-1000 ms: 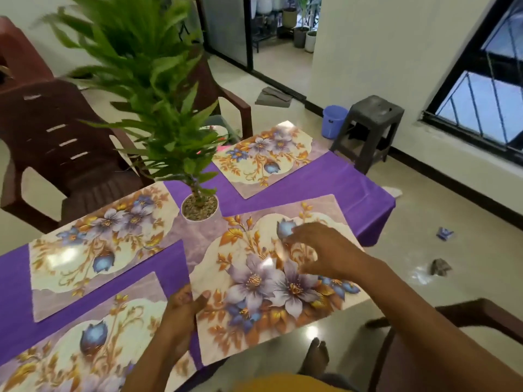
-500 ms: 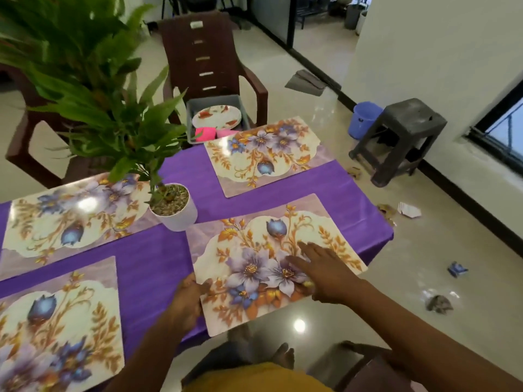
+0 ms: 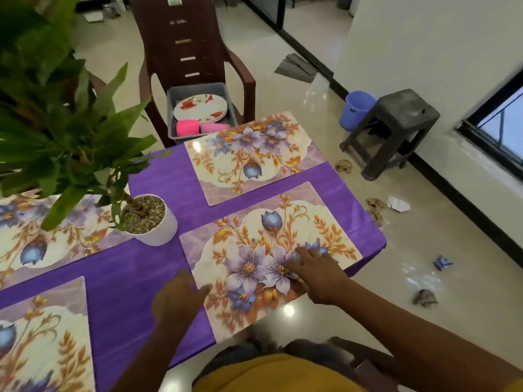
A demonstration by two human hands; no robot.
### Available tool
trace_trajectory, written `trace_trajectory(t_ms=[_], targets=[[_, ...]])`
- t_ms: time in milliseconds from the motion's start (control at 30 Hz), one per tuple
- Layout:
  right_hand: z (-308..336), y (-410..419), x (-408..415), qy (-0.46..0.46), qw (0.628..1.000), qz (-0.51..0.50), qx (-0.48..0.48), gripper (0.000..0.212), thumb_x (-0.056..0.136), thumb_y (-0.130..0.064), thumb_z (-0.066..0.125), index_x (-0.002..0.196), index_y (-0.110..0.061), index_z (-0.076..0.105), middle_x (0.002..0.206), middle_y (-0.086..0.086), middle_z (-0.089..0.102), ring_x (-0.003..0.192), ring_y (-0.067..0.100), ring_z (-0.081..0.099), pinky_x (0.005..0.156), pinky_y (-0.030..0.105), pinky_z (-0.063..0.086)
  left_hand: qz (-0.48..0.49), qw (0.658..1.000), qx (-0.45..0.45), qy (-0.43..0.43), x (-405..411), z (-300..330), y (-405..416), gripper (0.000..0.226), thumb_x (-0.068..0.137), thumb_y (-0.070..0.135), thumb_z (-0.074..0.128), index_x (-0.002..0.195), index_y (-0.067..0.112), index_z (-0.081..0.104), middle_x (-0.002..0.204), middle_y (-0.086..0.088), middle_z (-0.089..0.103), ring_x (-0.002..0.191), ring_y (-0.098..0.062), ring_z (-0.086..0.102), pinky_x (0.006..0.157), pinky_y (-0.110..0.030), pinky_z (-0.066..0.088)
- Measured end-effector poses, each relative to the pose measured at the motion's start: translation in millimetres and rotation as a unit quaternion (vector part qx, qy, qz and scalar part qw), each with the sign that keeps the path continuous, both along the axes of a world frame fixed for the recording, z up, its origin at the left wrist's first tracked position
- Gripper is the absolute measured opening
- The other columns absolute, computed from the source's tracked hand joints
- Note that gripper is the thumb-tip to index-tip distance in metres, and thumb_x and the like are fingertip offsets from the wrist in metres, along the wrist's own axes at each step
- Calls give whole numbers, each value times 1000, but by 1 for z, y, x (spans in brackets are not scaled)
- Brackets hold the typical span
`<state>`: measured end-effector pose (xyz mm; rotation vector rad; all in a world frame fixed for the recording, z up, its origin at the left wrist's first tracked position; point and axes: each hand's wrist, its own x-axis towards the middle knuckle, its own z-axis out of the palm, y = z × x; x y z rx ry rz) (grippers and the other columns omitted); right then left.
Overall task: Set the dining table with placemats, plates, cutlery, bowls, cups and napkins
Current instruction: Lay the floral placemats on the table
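The near-right placemat [image 3: 271, 250], a floral sheet in cream, purple and orange, lies flat on the purple-covered counter [image 3: 158, 179] at its right end, its near edge overhanging the counter's edge a little. The right hand [image 3: 314, 270] rests on top of this placemat, palm down with the fingers spread and nearly straight, pressing on the printed flowers near the mat's near-right part; it grips nothing. The left hand [image 3: 177, 299] lies at the mat's near-left corner, mostly on the purple cloth, fingers loosely extended and the thumb reaching onto the mat's left edge; the hand is blurred, so whether it pinches the edge cannot be told.

A second placemat [image 3: 252, 157] lies just beyond the first, apart from it by a strip of purple cloth, at the counter's far edge. Two more placemats lie to the left: one [image 3: 42, 239] partly under the leaves, and one [image 3: 42, 340] at the near-left corner of the view. Between them stands a white pot [image 3: 158, 230] filled with pebbles, holding a green plant [image 3: 56, 123].

Beyond the counter, a brown plastic chair [image 3: 186, 46] carries a grey tub [image 3: 198, 89] that holds a flowered plate [image 3: 201, 108] and pink cups [image 3: 188, 127]. On the floor to the right stand a dark stool [image 3: 393, 128] and a blue bucket [image 3: 356, 108], with scraps of paper scattered nearby.
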<state>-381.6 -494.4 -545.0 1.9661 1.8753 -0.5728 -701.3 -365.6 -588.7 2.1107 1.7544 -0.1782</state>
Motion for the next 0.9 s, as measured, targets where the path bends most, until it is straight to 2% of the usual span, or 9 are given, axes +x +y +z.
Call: trace_trajectory(t_ms=[100, 167, 267, 333, 400, 467, 567, 733, 900], targets=[[-9, 2, 7, 8, 1000, 21, 17, 84, 82, -44, 79, 149, -41, 29, 165, 11, 25, 151, 37, 28, 114, 57, 36, -70, 992, 77, -66, 2, -9, 0, 63, 70, 35, 95, 116, 12, 58, 107, -11, 66, 97, -36, 65, 74, -41, 53], [-13, 4, 14, 15, 998, 48, 28, 77, 84, -50, 75, 148, -41, 34, 167, 11, 23, 155, 38, 20, 118, 61, 31, -129, 980, 108, -110, 13, -9, -8, 59, 69, 36, 94, 113, 17, 59, 110, -6, 62, 101, -31, 62, 79, -41, 52], [-18, 12, 24, 34, 994, 93, 37, 77, 83, -61, 73, 147, -40, 36, 169, 11, 21, 157, 37, 15, 121, 62, 26, -213, 966, 93, -117, 43, -2, -32, 85, 73, 72, 71, 139, 21, 57, 147, -9, 53, 137, -34, 50, 106, -48, 46], [-20, 19, 32, 36, 992, 120, 31, 94, 74, -66, 78, 150, -40, 31, 169, 11, 19, 157, 38, 14, 124, 59, 22, -263, 962, 41, -53, 59, -5, -49, 114, 71, 95, 51, 160, 24, 37, 170, -10, 25, 157, -36, 24, 122, -56, 30], [-21, 26, 42, 19, 988, 149, 22, 109, 67, -72, 79, 155, -40, 22, 170, 13, 14, 157, 42, 11, 123, 60, 19, -280, 960, 8, -4, 71, -8, -60, 132, 65, 105, 38, 167, 25, 12, 174, -12, -2, 160, -38, 0, 127, -58, 15], [-22, 31, 54, -7, 988, 156, 8, 124, 65, -79, 75, 160, -40, 7, 172, 15, 1, 157, 45, 1, 123, 64, 12, -261, 965, -18, 12, 78, -14, -67, 132, 67, 102, 39, 166, 28, -9, 172, -14, -19, 158, -37, -16, 128, -56, 8], [-27, 37, 67, -30, 984, 174, -15, 134, 66, -85, 69, 159, -41, -16, 171, 14, -17, 155, 46, -14, 123, 65, 3, -234, 972, 3, 18, 81, -17, -69, 137, 64, 98, 50, 166, 27, -9, 172, -18, -16, 158, -38, -14, 128, -55, 12], [-26, 39, 68, -12, 982, 189, -20, 127, 73, -82, 66, 160, -39, -15, 170, 18, -15, 154, 50, -13, 121, 66, 9, -229, 973, 7, 11, 72, -24, -64, 140, 61, 101, 52, 167, 26, 0, 173, -12, -16, 160, -33, -15, 129, -53, 13], [-30, 41, 61, -15, 980, 196, -17, 133, 68, -78, 75, 158, -40, -15, 171, 18, -13, 154, 52, -8, 120, 68, 14, -230, 973, 2, -5, 65, -17, -64, 139, 57, 109, 18, 167, 27, 4, 174, -10, -13, 160, -32, -13, 128, -55, 17]])
